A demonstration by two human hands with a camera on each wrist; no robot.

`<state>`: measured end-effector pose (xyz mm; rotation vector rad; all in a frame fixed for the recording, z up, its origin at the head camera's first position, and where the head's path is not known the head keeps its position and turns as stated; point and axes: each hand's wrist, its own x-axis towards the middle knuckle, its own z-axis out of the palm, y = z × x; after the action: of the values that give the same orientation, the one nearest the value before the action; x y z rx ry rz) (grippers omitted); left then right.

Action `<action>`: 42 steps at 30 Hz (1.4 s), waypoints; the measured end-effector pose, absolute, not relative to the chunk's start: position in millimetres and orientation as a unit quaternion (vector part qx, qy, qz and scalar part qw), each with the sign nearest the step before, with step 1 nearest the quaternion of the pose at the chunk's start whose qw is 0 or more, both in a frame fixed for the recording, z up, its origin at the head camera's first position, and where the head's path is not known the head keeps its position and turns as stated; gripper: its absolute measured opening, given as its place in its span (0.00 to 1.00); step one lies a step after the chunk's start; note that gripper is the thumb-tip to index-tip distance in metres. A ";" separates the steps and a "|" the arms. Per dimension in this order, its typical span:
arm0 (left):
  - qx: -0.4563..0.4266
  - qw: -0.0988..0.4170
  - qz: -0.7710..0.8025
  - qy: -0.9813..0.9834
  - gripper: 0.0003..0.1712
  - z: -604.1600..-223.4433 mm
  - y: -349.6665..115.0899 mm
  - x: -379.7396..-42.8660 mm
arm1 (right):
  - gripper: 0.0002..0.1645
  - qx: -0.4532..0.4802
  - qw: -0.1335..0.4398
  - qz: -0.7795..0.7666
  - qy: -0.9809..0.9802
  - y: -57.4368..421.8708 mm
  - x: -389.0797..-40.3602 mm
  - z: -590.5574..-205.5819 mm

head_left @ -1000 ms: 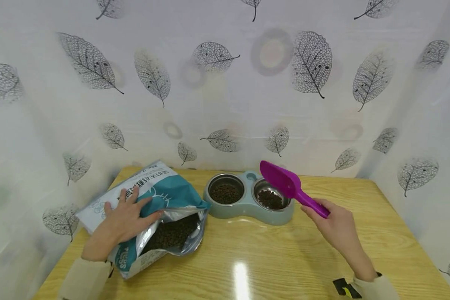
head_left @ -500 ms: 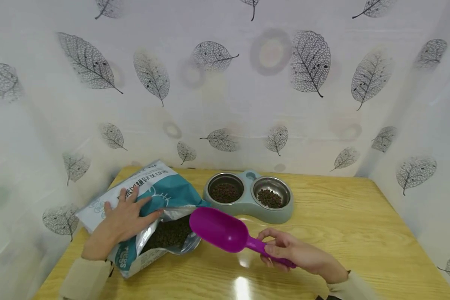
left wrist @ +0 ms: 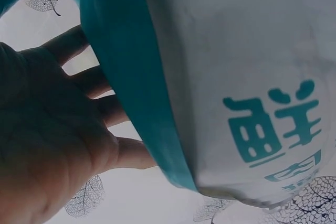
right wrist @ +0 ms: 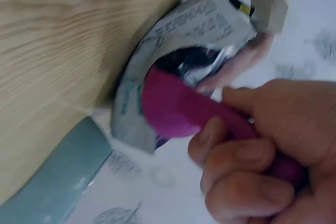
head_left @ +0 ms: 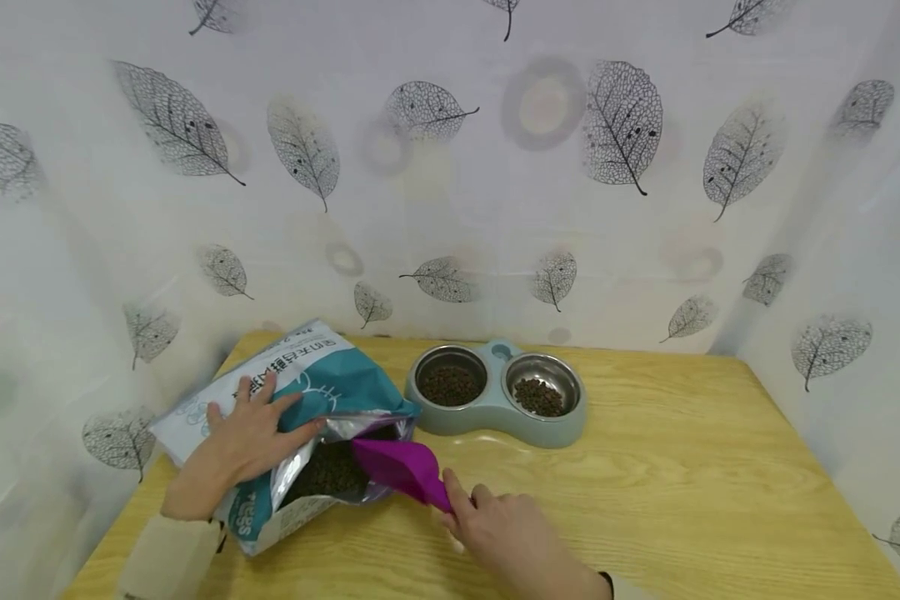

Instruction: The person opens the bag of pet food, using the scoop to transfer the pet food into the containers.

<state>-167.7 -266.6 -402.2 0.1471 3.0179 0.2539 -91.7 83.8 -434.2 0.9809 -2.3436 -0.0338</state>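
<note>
On the left of the table lies a teal and white bag (head_left: 360, 367), its mouth facing right and showing brown kibble (head_left: 332, 472) inside. My left hand (head_left: 243, 442) rests on the bag's upper side with fingers spread. My right hand (head_left: 506, 533) grips the handle of a purple scoop (head_left: 401, 467), whose front end reaches into the bag's mouth. In the right wrist view the fingers curl round the scoop (right wrist: 173, 103) handle. The scoop's tip is hidden by the bag's foil edge.
A pale blue double feeder (head_left: 487, 423) with two steel bowls stands behind the scoop at mid table. Kibble covers the bottom of the left bowl (head_left: 450, 385); a smaller heap lies in the right bowl (head_left: 540, 397). A leaf-print curtain (head_left: 450, 200) surrounds the wooden table (head_left: 690, 483).
My right hand has brought the scoop from above the right bowl leftward and down into the bag's mouth. My left hand has stayed on the bag.
</note>
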 end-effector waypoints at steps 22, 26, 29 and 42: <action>0.046 0.047 0.081 0.995 0.52 -401.2 -265.7 -171.2 | 0.25 0.299 -0.214 0.331 -0.869 55.8 -149.6 -386.5; 0.044 0.049 0.078 0.995 0.52 -399.9 -265.4 -170.6 | 0.26 0.216 -0.315 0.412 -0.828 72.2 -158.0 -392.3; 0.046 0.049 0.078 0.995 0.52 -399.5 -264.9 -169.7 | 0.27 0.182 -0.349 0.451 -0.801 82.6 -158.9 -397.1; 0.046 0.049 0.084 0.994 0.52 -403.7 -265.5 -167.0 | 0.28 0.168 -0.386 0.498 -0.758 109.2 -158.4 -409.4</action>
<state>-167.0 -265.5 -403.7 0.1410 3.0289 0.2563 -158.4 109.2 -409.4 0.7169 -3.2327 2.1225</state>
